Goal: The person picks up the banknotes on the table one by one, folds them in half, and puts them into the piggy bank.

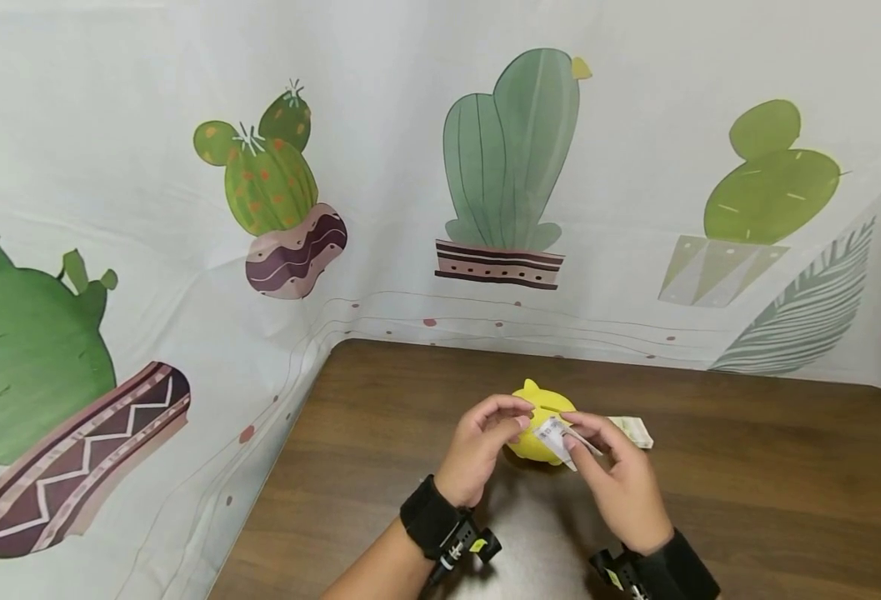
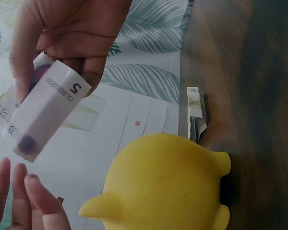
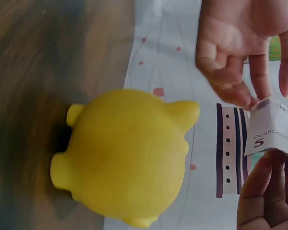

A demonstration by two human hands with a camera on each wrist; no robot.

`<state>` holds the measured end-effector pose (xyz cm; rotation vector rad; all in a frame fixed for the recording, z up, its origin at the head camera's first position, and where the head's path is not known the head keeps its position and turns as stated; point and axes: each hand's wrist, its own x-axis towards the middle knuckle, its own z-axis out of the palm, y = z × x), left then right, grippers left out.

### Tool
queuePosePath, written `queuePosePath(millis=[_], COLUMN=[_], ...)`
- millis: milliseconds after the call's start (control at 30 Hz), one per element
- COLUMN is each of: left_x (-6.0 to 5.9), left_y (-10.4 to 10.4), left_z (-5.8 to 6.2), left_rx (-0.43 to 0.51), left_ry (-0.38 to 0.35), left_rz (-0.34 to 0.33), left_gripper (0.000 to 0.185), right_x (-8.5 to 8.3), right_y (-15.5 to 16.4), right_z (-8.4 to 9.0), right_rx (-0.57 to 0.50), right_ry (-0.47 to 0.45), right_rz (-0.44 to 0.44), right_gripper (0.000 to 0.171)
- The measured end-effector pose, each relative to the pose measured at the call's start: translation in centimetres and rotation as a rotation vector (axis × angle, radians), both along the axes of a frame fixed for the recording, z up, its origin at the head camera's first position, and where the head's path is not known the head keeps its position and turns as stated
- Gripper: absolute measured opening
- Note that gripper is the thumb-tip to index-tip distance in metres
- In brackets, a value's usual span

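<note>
Fingers (image 1: 586, 442) of the right hand (image 1: 620, 487) are pinching a folded banknote (image 1: 553, 437) above the yellow piggy bank (image 1: 541, 421). Left hand (image 1: 481, 450) is hovering loosely curled, empty. Only the left wrist view is showing the "5" clearly, at upper left.

Low in the middle of the frame, a folded banknote (image 1: 553, 436) is pinched by the right hand (image 1: 620, 487) just in front of a yellow piggy bank (image 1: 538, 408). The left hand (image 1: 481, 450) is held beside it, fingertips at the note's edge. A second folded note (image 1: 633, 431) is seen lying on the brown tabletop (image 1: 770, 483), right of the bank. A cactus-printed cloth (image 1: 410, 167) is hung behind.
</note>
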<state>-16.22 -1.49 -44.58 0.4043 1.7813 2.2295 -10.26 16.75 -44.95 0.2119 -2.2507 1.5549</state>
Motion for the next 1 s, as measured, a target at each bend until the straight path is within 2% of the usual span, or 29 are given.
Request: queuePosePath(millis=[100, 200, 333, 433, 700, 833, 1000], left_x=[0.12, 0.29, 0.51, 0.64, 0.67, 0.52, 0.33], left_y=[0.02, 0.1, 0.31, 0.43, 0.55, 0.53, 0.5], left_z=[0.1, 0.18, 0.21, 0.17, -0.07, -0.3, -0.36], left_rx=[-0.008, -0.019, -0.027, -0.024, -0.026, -0.038, -0.053], left_ry=[-0.018, -0.042, -0.059, -0.046, -0.046, -0.063, -0.06], left_rz=[-0.031, -0.102, -0.193, -0.216, -0.196, -0.142, -0.061], left_gripper=[0.028, 0.031, 0.032, 0.032, 0.03, 0.029, 0.028], right_x=[0.0, -0.04, -0.06, -0.08, 0.04, -0.06, -0.16], right_y=[0.16, 0.31, 0.42, 0.41, 0.23, 0.3, 0.49], right_z=[0.21, 0.29, 0.31, 0.3, 0.24, 0.02, -0.07], right_rx=[-0.066, -0.113, -0.138, -0.146, -0.134, -0.09, 0.04], right_ry=[-0.051, -0.08, -0.094, -0.096, -0.093, 0.007, 0.156], right_rz=[0.022, 0.037, 0.043, 0.043, 0.036, 0.028, 0.001], right_gripper=[0.025, 0.025, 0.025, 0.025, 0.027, 0.036, 0.037])
